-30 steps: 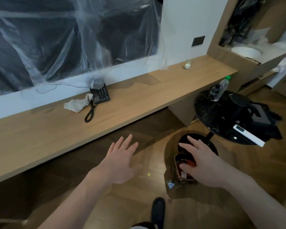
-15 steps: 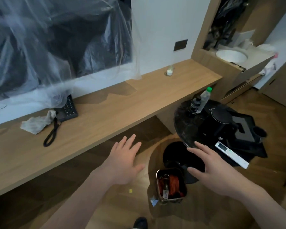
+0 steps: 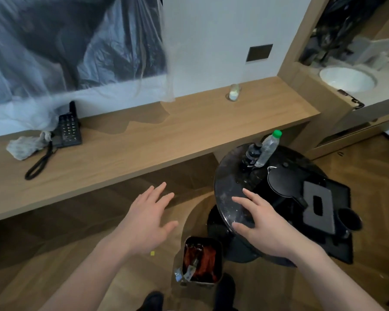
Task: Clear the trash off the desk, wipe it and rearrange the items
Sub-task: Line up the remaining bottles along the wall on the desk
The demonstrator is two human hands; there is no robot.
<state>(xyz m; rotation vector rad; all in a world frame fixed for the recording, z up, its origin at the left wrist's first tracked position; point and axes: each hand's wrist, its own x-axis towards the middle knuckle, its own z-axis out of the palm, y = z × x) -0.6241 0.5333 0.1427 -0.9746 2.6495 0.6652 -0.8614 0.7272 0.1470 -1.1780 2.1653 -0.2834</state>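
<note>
A long wooden desk [image 3: 157, 140] runs along the wall. On its left lie a crumpled grey-white cloth [image 3: 26, 145] and a black telephone [image 3: 67, 131] with a coiled cord. A small glass with a white candle [image 3: 234, 93] stands at the back right. My left hand [image 3: 147, 221] hovers open over the floor in front of the desk, fingers spread. My right hand [image 3: 262, 223] is open too, over the near edge of a round black side table [image 3: 228, 191]. Below, between my hands, a small bin [image 3: 201, 262] holds red wrappers.
The round table carries a green-capped clear bottle [image 3: 267, 148], a small dark bottle [image 3: 252, 154], a black kettle [image 3: 283, 181] and a black tray [image 3: 319, 209]. A plastic sheet [image 3: 76, 41] hangs over the window. A white basin [image 3: 347, 80] sits at far right. A yellow scrap [image 3: 152, 253] lies on the floor.
My view has swung right and closer to the round table. My right hand moved from above the bin to over the table's edge. My left hand stayed open.
</note>
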